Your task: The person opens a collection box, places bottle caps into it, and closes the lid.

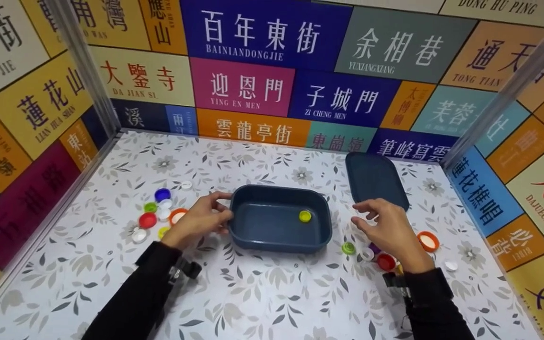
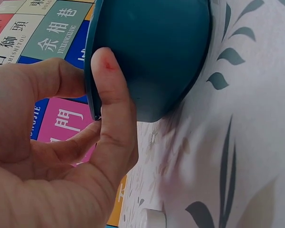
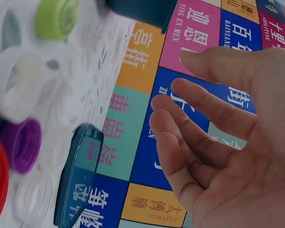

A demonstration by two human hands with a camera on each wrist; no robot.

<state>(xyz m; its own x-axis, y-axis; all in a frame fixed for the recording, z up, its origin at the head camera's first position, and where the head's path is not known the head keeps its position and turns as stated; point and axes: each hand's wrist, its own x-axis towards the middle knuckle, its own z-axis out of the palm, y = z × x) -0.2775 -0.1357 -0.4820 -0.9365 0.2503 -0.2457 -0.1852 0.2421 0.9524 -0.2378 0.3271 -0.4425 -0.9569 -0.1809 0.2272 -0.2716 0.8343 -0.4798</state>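
A dark blue-grey plastic box (image 1: 279, 245) stands without its lid in the middle of the table, with one yellow bottle cap (image 1: 305, 216) inside, toward its right end. My left hand (image 1: 200, 218) grips the box's left end. In the left wrist view its thumb (image 2: 110, 78) lies against the outer wall, with the other fingers at the rim. My right hand (image 1: 387, 226) hovers to the right of the box, fingers loosely bent and apart, with nothing between them. Near it are a green cap (image 1: 348, 248), a purple cap (image 3: 21, 146) and a red cap (image 1: 386, 261).
The box's flat dark lid (image 1: 378, 179) lies at the back right. Several loose caps, among them a blue one (image 1: 162, 195) and a red one (image 1: 148, 220), lie left of the box. An orange cap (image 1: 428, 241) sits beyond my right wrist. Printed panels (image 1: 253, 85) wall the table.
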